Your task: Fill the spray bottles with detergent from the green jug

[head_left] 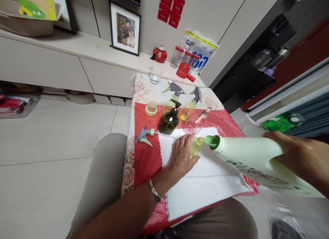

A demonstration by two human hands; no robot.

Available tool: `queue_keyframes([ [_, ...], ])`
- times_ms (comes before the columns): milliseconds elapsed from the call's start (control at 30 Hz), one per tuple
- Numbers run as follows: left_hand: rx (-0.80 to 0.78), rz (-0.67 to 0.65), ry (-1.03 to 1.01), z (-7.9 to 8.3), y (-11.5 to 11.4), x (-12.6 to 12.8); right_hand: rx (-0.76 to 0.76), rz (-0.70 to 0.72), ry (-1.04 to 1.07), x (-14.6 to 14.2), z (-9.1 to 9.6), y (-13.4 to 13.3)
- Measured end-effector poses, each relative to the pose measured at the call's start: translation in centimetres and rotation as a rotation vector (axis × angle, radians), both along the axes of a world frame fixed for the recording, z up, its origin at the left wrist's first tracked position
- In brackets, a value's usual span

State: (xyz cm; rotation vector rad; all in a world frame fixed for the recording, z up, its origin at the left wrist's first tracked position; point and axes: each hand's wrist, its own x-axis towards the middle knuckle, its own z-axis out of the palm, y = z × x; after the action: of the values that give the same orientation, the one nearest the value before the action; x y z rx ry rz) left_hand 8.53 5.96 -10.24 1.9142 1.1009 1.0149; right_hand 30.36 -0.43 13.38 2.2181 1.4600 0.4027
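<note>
My right hand [295, 153] grips a large pale green jug [254, 160], tipped so its green spout [212, 142] meets the mouth of a small clear bottle [196, 145] holding yellow liquid. My left hand [182, 155] wraps around that small bottle and steadies it on a white cloth [205, 180]. A silver bangle sits on my left wrist. A loose grey spray trigger head [144, 135] with its tube lies just left of the cloth.
On the small table with red plastic cover [146, 160] stand a dark green pump bottle [169, 121], two spray bottles [191, 105] with yellow liquid, a cream lid [151, 108] and a glass [155, 75]. Behind, a low cabinet carries a framed photo, red pot and jars.
</note>
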Motion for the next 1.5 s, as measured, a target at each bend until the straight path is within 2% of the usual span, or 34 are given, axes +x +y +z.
queue_keyframes([
  [233,0.015,0.007,-0.006,-0.18,-0.03,0.08,0.0,-0.023,0.014,-0.31,0.13,0.1],
  [400,0.027,0.009,-0.011,-0.47,-0.06,0.12,0.025,0.009,0.008,-0.2,0.1,0.09],
  [1133,0.0,0.002,0.005,0.04,-0.05,-0.02,-0.016,-0.02,0.004,-0.5,0.27,0.07],
  [1500,-0.014,0.0,0.003,0.18,-0.08,-0.05,0.023,0.047,0.01,-0.3,0.16,0.15],
])
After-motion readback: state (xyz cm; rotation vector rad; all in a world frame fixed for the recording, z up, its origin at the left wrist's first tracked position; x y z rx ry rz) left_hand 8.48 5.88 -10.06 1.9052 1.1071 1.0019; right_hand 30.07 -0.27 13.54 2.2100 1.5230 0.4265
